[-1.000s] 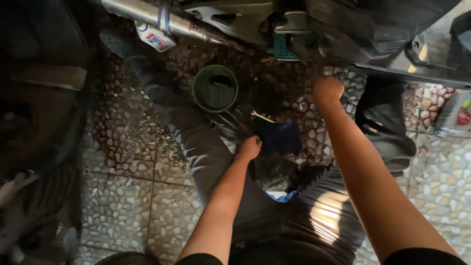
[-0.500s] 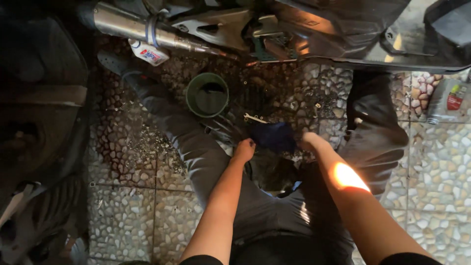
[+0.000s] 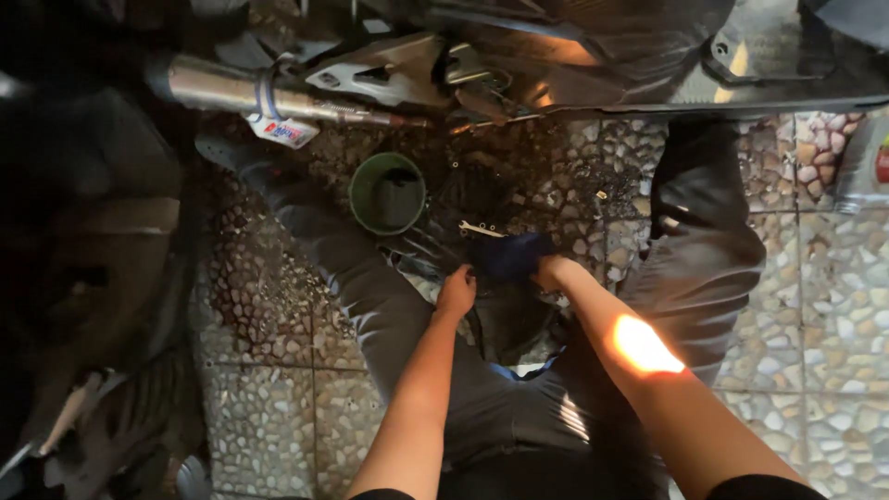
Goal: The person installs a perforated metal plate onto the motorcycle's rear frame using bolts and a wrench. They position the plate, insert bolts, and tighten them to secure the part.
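I sit on a pebble-tiled floor with my legs spread in grey trousers. My left hand (image 3: 457, 290) rests with curled fingers on dark cloth between my thighs; whether it grips anything is unclear. My right hand (image 3: 546, 271) is closed on a dark blue rag (image 3: 512, 255) just beside it. A small metal wrench (image 3: 482, 229) lies on the floor right above the rag. A green round container (image 3: 387, 193) holding dark liquid stands a little further out, to the left of the wrench.
A motorcycle's underside with a silver exhaust pipe (image 3: 250, 93) and foot-peg bracket (image 3: 389, 74) spans the top. A tyre (image 3: 120, 435) lies at lower left. A grey bottle (image 3: 866, 167) stands at the right edge. Small bolts are scattered on oily tiles.
My right hand came down from up near the motorcycle to the blue rag and closed on it. My left hand stayed in place. The view shifted slightly.
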